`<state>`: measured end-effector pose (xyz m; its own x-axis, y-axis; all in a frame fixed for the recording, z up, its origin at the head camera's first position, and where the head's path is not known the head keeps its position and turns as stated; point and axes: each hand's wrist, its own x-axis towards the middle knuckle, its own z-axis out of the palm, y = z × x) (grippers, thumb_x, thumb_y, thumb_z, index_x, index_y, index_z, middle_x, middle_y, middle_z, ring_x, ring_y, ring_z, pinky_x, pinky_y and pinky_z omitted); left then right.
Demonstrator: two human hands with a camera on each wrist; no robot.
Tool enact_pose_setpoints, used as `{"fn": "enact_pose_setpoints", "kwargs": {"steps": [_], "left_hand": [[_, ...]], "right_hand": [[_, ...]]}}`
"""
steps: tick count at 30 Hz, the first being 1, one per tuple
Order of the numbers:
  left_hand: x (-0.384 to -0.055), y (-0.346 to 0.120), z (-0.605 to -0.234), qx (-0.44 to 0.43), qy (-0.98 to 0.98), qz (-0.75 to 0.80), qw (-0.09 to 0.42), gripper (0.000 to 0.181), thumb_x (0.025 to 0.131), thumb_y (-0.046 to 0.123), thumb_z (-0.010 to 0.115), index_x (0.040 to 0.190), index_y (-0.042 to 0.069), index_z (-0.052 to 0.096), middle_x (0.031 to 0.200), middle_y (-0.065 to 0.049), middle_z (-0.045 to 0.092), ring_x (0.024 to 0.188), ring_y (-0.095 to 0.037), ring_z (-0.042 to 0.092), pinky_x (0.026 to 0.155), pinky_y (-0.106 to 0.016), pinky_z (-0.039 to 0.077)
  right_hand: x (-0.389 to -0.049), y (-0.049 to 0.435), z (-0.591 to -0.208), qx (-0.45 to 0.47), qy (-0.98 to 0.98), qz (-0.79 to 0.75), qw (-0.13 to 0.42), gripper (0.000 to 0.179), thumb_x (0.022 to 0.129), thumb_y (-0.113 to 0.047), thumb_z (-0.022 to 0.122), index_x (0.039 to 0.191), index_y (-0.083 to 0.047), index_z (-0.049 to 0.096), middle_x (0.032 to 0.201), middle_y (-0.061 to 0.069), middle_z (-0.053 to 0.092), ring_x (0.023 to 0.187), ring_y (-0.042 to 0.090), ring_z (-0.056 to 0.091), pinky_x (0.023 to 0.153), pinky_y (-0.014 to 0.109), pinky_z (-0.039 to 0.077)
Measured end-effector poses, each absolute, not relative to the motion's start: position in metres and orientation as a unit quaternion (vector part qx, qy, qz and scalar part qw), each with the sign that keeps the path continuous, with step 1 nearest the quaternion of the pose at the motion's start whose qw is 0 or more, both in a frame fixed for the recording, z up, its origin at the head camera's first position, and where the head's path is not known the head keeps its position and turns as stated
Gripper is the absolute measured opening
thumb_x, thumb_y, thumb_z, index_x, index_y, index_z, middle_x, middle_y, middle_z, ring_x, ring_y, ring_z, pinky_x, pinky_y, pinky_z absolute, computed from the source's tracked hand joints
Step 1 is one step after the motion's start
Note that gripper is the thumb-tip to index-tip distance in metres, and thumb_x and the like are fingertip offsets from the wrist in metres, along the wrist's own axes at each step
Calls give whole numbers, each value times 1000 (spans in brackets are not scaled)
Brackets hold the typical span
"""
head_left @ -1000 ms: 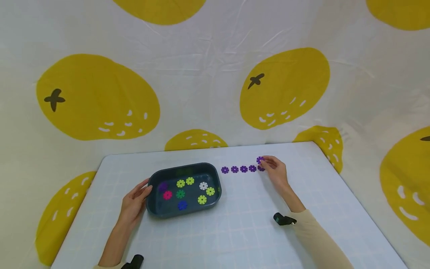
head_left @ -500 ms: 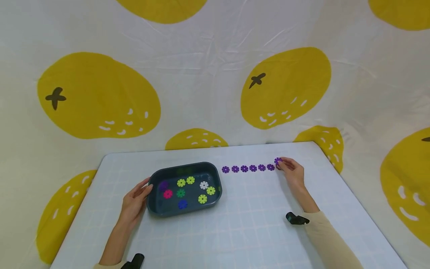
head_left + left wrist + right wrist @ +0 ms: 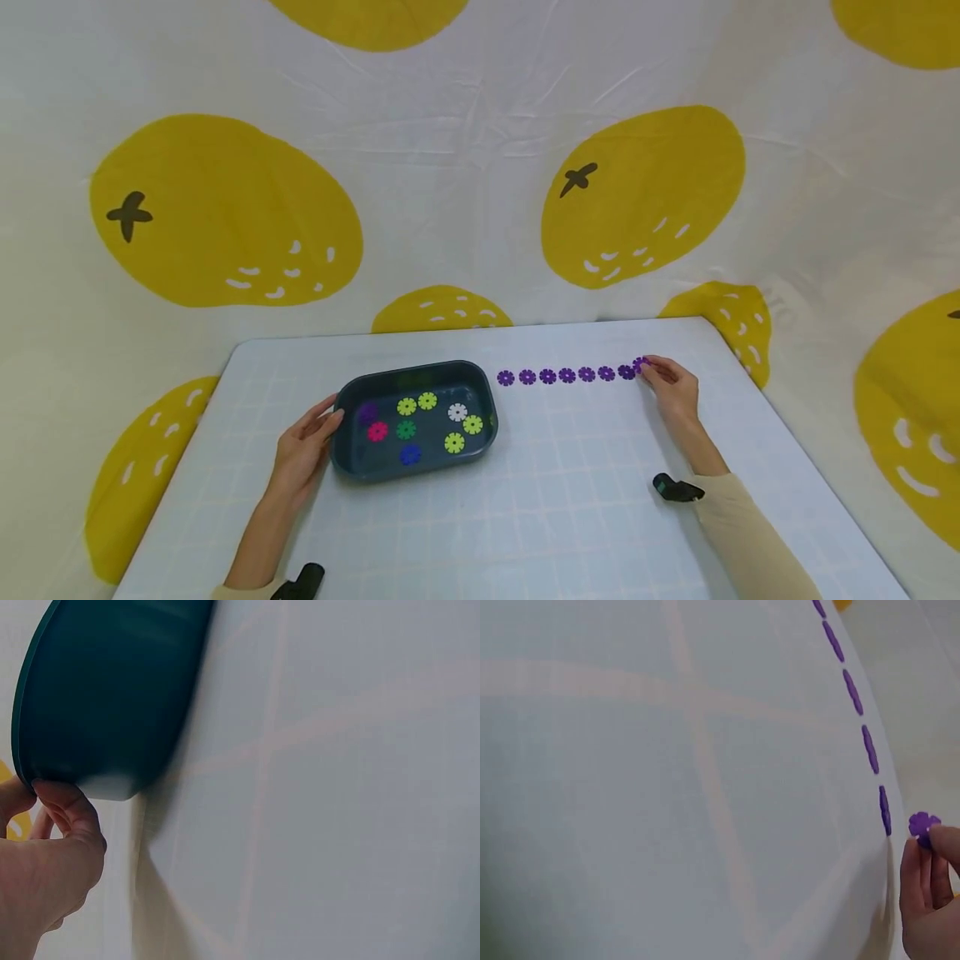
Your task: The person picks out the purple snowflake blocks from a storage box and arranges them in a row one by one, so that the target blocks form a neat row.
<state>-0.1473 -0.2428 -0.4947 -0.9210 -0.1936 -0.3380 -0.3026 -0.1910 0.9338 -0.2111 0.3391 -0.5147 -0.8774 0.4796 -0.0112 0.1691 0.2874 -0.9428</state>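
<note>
My left hand (image 3: pixel 300 458) grips the left rim of a dark teal tray (image 3: pixel 414 469), thumb on the near side of the edge; the left wrist view shows the tray's wall (image 3: pixel 105 697) above the fingertips. Inside lie several flower-shaped plastic discs: a red disc (image 3: pixel 377 431), a green disc (image 3: pixel 406 430), a blue disc (image 3: pixel 410 454), a white disc (image 3: pixel 457 412), a purple one (image 3: pixel 367 412) and several yellow ones (image 3: pixel 453 442). My right hand (image 3: pixel 677 396) pinches a purple flower disc (image 3: pixel 922 825) between thumb and fingers, at the right end of a row of purple discs (image 3: pixel 567 375).
The white table (image 3: pixel 525 533) carries a faint grid pattern. Its far edge runs just behind the disc row. Beyond hangs a pale cloth (image 3: pixel 450 167) printed with large yellow fruit. Small black devices (image 3: pixel 677 488) sit at both wrists.
My right hand has moved right along the row, still pinching a purple disc and lowering it at the row's end. More purple discs show uncovered behind it. The left hand stays on the tray.
</note>
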Motion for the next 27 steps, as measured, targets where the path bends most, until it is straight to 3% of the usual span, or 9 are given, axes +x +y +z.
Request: {"fn": "enact_pose_setpoints", "kwargs": {"steps": [5, 12, 18, 27], "left_hand": [[-147, -243, -496, -196, 633, 748, 35, 50, 94, 29, 78, 141, 20, 64, 103, 11, 67, 87, -1, 59, 71, -15, 48], [-147, -243, -497, -197, 629, 751, 35, 52, 94, 28, 78, 142, 19, 63, 101, 12, 68, 85, 0, 60, 71, -14, 48], [-147, -244, -497, -196, 626, 754, 35, 50, 94, 28, 78, 141, 20, 64, 100, 12, 68, 82, 0, 60, 67, -14, 47], [-147, -244, -497, -190, 622, 759, 31, 49, 94, 26, 78, 141, 19, 64, 100, 11, 67, 87, -2, 60, 72, -15, 49]], "right_hand": [[-214, 343, -517, -225, -796, 550, 116, 36, 102, -23, 68, 133, -5, 67, 107, -4, 65, 93, 5, 58, 78, 10, 50], [-219, 346, -518, -221, -825, 505, 126, 32, 104, -19, 64, 131, -4, 69, 115, 10, 67, 89, 7, 58, 73, 9, 50], [-222, 347, -519, -203, -862, 450, 116, 30, 105, -17, 61, 130, -2, 68, 122, 19, 67, 98, 20, 59, 70, 8, 46], [-226, 350, -516, -179, -895, 396, 102, 30, 107, -13, 55, 131, 3, 65, 123, 24, 64, 105, 33, 57, 81, 24, 45]]}}
